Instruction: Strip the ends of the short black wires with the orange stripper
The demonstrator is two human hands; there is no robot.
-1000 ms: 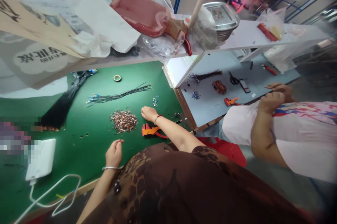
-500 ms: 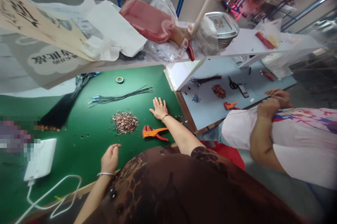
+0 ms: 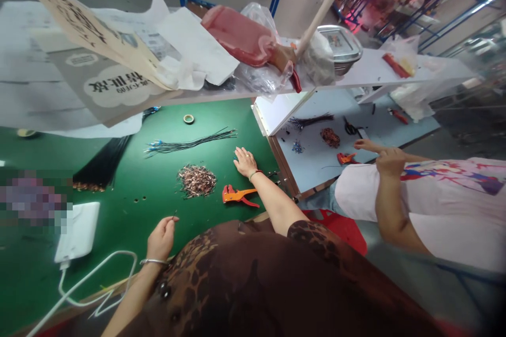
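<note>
My left hand (image 3: pixel 161 237) is closed in a pinch near the front edge of the green table, and a short, thin dark wire (image 3: pixel 175 213) pokes from its fingertips. Palm down on the tabletop, my right hand (image 3: pixel 245 162) has slightly bent fingers; a small bluish spot shows by the thumb side, too small to name. Left of that hand lies a heap of small copper-coloured terminals (image 3: pixel 197 180). Orange wire strippers (image 3: pixel 239 195) rest between the heap and my right forearm. Behind the heap is a loose bundle of black wires (image 3: pixel 192 142) with blue ends.
A thick black wire bundle (image 3: pixel 105 163) lies left, near a white power bank (image 3: pixel 79 231) with a cable. A tape roll (image 3: pixel 188 119) sits behind. Above runs a shelf with papers and a metal lunch box (image 3: pixel 340 47). At right a co-worker's hands (image 3: pixel 381 155) are over a blue-grey table.
The view has shifted, so the table's things sit further right. My right hand's fingers, spread flat before, are now drawn together and bent. The co-worker's hands have moved apart.
</note>
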